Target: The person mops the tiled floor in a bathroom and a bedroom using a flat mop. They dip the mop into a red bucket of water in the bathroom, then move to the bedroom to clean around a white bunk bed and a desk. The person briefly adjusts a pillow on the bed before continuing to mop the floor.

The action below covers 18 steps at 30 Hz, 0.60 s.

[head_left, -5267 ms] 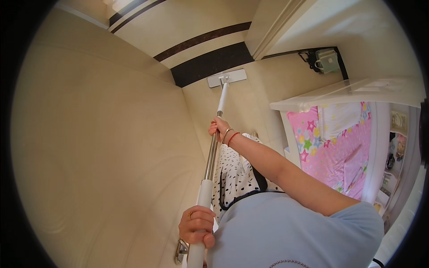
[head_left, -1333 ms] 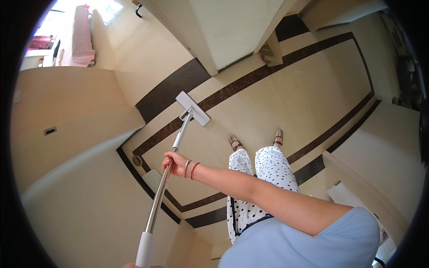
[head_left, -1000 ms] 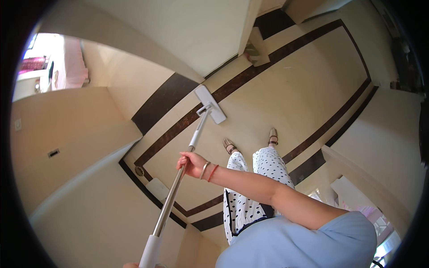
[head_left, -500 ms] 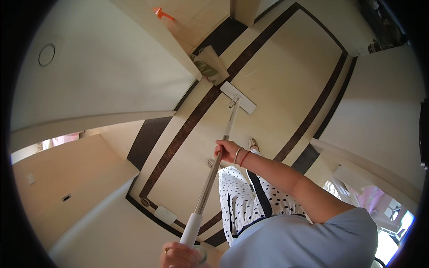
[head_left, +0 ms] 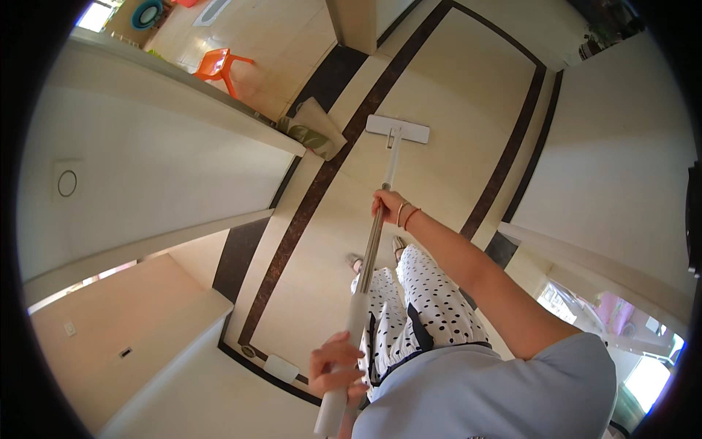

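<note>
— Where does the flat mop (head_left: 380, 212) lie in relation to the hands?

— Its long axis runs from close to the body, low in the view, up and away to the white rectangular mop head (head_left: 397, 129), which rests flat on the beige tiled floor (head_left: 453, 88) straight ahead. The head sits crosswise to the handle, just right of the dark brown inlay stripe (head_left: 322, 175).

— Which hand is nearer the head?

— The right hand (head_left: 389, 205), with the arm stretched out in front. It grips the metal shaft about midway, wearing thin bangles (head_left: 406, 215) at the wrist. The left hand (head_left: 336, 366) is back at the body, on the pale grip end of the handle.

— How are the hands set?

— Both are closed around the handle. The right hand's fingers wrap the shaft fully; the left hand's fingers curl over the thick white grip, thumb side up. Neither is spread.

— And around it?

— The person's feet (head_left: 376, 256) stand on the floor below the shaft, in polka-dot trousers (head_left: 417, 307). To the left of the mop head a folded cloth or mat (head_left: 313, 128) lies by a wall corner, well apart from the head. Beyond that an orange plastic stool (head_left: 218, 66) stands in the next room.
</note>
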Motion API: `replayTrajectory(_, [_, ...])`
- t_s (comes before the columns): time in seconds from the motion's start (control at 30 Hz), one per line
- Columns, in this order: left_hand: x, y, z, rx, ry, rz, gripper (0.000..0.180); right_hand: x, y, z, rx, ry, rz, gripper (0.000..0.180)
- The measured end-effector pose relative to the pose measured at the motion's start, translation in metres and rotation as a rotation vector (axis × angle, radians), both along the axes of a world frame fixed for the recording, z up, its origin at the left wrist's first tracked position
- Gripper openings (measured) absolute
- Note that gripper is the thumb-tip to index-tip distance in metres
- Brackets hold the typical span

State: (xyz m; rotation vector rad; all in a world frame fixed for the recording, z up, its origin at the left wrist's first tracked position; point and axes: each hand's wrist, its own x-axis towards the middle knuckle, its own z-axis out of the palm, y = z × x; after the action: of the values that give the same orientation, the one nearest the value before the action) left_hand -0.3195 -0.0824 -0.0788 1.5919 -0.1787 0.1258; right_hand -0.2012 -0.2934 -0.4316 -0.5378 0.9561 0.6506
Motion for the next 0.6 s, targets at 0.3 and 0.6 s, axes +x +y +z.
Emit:
replayTrajectory(0.3, [0.055,0.029,0.094,-0.081,-0.316,-0.506,0.02,-0.061,0.009,0.152,0.02,0.0,-0.08,0.019])
replayTrajectory(0.6, [0.114,-0.033,0.086,-0.405,0.042,-0.986,0.034,-0.101,-0.037,0.147,-0.362,0.087,-0.358,0.021])
